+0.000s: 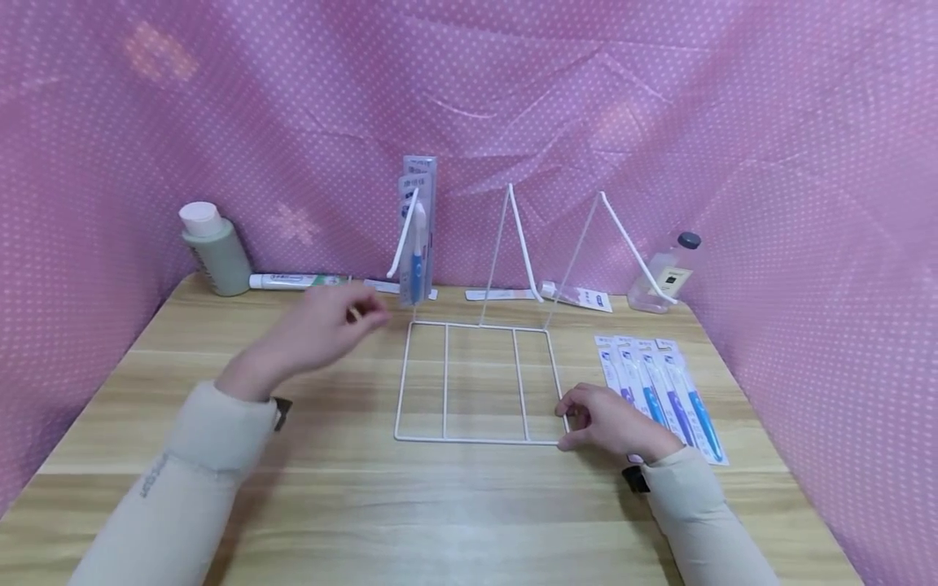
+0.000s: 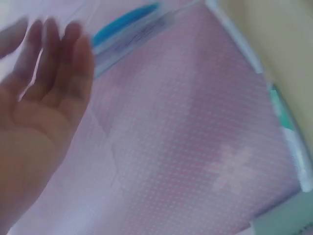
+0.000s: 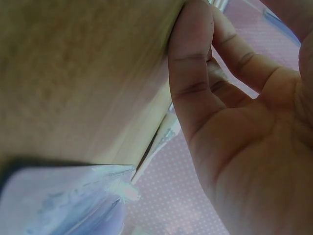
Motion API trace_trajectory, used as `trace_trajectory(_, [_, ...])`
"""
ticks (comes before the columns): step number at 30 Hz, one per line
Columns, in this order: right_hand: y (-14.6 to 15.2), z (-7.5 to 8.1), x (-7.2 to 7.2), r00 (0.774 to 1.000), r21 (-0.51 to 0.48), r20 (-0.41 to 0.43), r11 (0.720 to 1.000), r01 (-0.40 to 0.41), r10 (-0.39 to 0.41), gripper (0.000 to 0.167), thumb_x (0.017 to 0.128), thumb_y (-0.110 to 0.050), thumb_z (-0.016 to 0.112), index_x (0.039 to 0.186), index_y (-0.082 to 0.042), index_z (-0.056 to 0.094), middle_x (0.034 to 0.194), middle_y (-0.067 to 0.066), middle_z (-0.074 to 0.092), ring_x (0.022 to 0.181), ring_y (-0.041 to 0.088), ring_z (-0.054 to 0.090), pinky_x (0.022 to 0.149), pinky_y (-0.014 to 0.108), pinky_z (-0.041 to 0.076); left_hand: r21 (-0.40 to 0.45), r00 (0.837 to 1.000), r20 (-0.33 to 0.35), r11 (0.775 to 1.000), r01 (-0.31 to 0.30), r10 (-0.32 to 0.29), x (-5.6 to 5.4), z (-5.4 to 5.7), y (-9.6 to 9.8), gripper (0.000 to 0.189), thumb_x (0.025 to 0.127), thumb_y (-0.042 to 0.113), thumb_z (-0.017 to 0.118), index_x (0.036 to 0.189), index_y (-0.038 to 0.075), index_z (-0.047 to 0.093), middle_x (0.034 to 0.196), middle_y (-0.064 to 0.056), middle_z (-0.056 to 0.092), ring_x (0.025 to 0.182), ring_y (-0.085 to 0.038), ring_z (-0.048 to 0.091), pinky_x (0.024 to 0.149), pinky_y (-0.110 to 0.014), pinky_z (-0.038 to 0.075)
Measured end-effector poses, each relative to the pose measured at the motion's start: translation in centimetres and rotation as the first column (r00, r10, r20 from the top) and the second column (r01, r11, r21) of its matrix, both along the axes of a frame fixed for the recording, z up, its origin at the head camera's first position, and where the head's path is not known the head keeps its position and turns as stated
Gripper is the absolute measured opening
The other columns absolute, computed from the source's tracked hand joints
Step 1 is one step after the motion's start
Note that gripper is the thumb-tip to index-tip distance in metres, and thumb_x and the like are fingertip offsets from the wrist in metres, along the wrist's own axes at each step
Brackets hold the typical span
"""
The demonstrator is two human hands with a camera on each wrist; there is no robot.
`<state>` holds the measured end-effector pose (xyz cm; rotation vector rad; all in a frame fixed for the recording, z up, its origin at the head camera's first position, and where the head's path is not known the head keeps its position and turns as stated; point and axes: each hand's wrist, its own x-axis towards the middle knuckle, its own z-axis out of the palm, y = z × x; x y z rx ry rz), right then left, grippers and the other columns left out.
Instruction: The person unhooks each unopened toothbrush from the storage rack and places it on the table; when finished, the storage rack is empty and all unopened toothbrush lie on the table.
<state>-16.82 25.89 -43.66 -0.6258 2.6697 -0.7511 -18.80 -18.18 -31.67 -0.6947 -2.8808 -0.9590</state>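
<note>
A white wire rack (image 1: 484,441) stands on the table, with three slanting hooks at its back. Packaged toothbrushes (image 1: 418,244) hang on the left hook; one has a blue handle. My left hand (image 1: 322,330) is in the air just left of them, holding nothing. In the left wrist view its fingers (image 2: 46,63) are extended, apart from the blue toothbrush pack (image 2: 129,34). With thumb and fingers, my right hand (image 1: 604,419) grips the rack's front right corner. In the right wrist view the fingers (image 3: 193,63) bend, and the gripped wire is mostly hidden.
Several packaged toothbrushes (image 1: 659,391) lie fanned out beside my right hand. Along the back are a green bottle (image 1: 220,256), a toothpaste tube (image 1: 289,282), a flat pack (image 1: 501,295), another tube (image 1: 579,297) and a clear bottle (image 1: 659,277). Pink dotted cloth (image 1: 330,106) surrounds the table.
</note>
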Motion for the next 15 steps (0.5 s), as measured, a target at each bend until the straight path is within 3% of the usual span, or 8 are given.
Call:
trace_trajectory(4, [0.1, 0.0, 0.0, 1.0, 0.002, 0.003, 1.0, -0.004, 0.004, 0.042, 0.08, -0.03, 0.093, 0.11, -0.01, 0.071, 0.092, -0.003, 0.065, 0.082, 0.012, 0.059, 0.073, 0.026, 0.051, 0.167, 0.991, -0.019, 0.978, -0.124, 0.129, -1.8, 3.6, 0.3, 0.024, 0.107, 0.033, 0.063, 0.115, 0.013, 0.073, 0.104, -0.008, 0.073, 0.093, -0.023, 0.065, 0.081, -0.04, 0.055])
trace_trajectory(7, [0.1, 0.0, 0.0, 1.0, 0.001, 0.005, 1.0, -0.001, 0.001, 0.042, 0.08, -0.029, 0.093, 0.11, -0.01, 0.071, 0.092, -0.003, 0.064, 0.082, 0.013, 0.058, 0.073, 0.026, 0.05, 0.327, 0.979, -0.01, 0.926, -0.19, 0.204, -3.3, 5.3, 0.9, 0.028, 0.107, 0.037, 0.062, 0.119, 0.012, 0.071, 0.108, -0.007, 0.071, 0.096, -0.021, 0.063, 0.082, -0.033, 0.053])
trace_trajectory(9, [0.1, 0.1, 0.0, 1.0, -0.001, 0.005, 1.0, -0.001, 0.001, 0.041, 0.08, -0.029, 0.093, 0.11, -0.009, 0.071, 0.092, -0.002, 0.064, 0.082, 0.013, 0.058, 0.073, 0.026, 0.05, 0.455, 0.971, 0.012, 0.864, -0.216, 0.237, -4.4, 5.9, 1.4, 0.03, 0.106, 0.037, 0.063, 0.12, 0.012, 0.071, 0.109, -0.005, 0.07, 0.099, -0.018, 0.062, 0.086, -0.03, 0.053])
trace_trajectory(12, [0.1, 0.1, 0.0, 1.0, -0.005, 0.009, 1.0, -0.006, 0.007, 0.04, 0.081, -0.028, 0.092, 0.109, -0.009, 0.071, 0.092, -0.002, 0.064, 0.082, 0.014, 0.058, 0.072, 0.026, 0.05, 0.644, 0.966, 0.08, 0.727, -0.238, 0.246, -5.7, 6.3, 2.0, 0.029, 0.104, 0.033, 0.067, 0.122, 0.011, 0.07, 0.11, 0.0, 0.069, 0.104, -0.017, 0.065, 0.096, -0.03, 0.053])
trace_trajectory(15, [0.1, 0.1, 0.0, 1.0, -0.005, 0.011, 1.0, -0.009, 0.009, 0.04, 0.081, -0.028, 0.092, 0.109, -0.01, 0.071, 0.092, -0.002, 0.064, 0.082, 0.014, 0.058, 0.072, 0.026, 0.05, 0.761, 0.965, 0.143, 0.599, -0.249, 0.22, -6.9, 6.3, 2.8, 0.029, 0.103, 0.028, 0.069, 0.125, 0.01, 0.07, 0.111, 0.002, 0.07, 0.106, -0.016, 0.066, 0.102, -0.031, 0.053])
